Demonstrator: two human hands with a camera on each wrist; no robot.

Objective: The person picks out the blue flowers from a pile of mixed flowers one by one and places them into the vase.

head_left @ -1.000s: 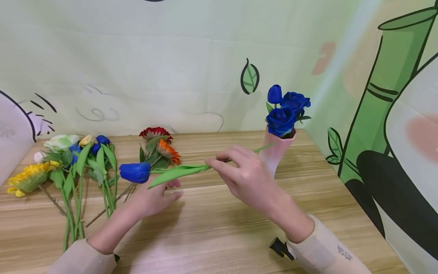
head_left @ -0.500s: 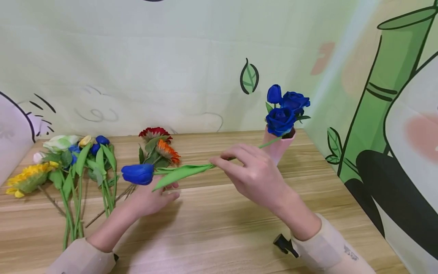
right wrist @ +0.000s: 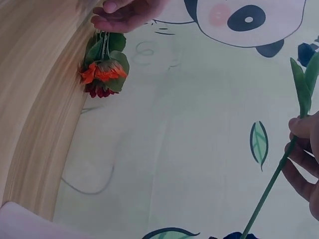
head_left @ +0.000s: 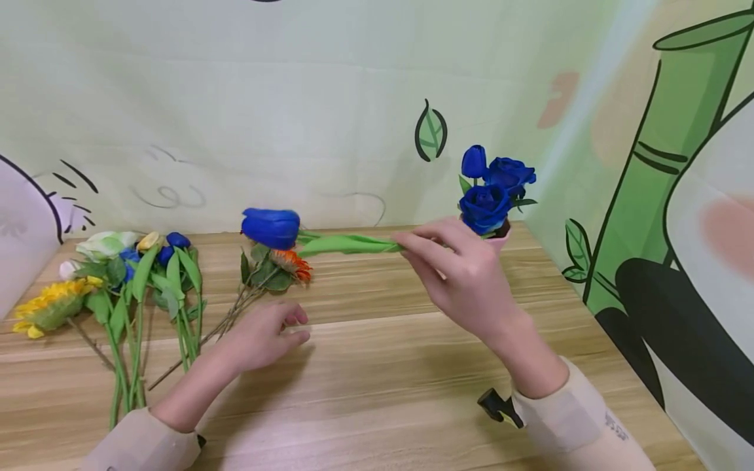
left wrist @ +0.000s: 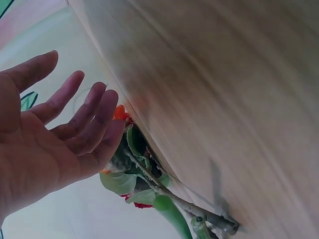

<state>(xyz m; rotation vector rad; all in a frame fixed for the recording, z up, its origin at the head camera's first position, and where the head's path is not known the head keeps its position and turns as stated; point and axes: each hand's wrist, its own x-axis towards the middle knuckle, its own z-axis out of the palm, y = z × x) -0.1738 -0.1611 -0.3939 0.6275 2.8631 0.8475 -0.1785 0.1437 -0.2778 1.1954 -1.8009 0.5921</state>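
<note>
My right hand [head_left: 465,278] pinches the green stem of a blue tulip [head_left: 271,227] between thumb and fingers. The tulip lies nearly level in the air, its bloom pointing left; in the right wrist view its stem [right wrist: 266,191] runs on past the fingers. Behind the right hand stands a pink vase [head_left: 499,242], mostly hidden by it, with blue roses [head_left: 484,208] and another blue tulip [head_left: 474,161] in it. My left hand [head_left: 265,337] holds nothing; its fingers are relaxed, as the left wrist view shows. It is close to the stems of an orange flower [head_left: 292,263].
At the left of the wooden table [head_left: 365,392] lies a pile of flowers: a yellow sunflower [head_left: 50,306], a white-green bloom [head_left: 106,245] and several blue and pale tulips with long stems. A printed cloth [head_left: 330,131] rises behind the table.
My right hand has moved up and to the right with the blue tulip, whose bloom has lifted off from in front of the left hand. The left hand has stayed in place.
</note>
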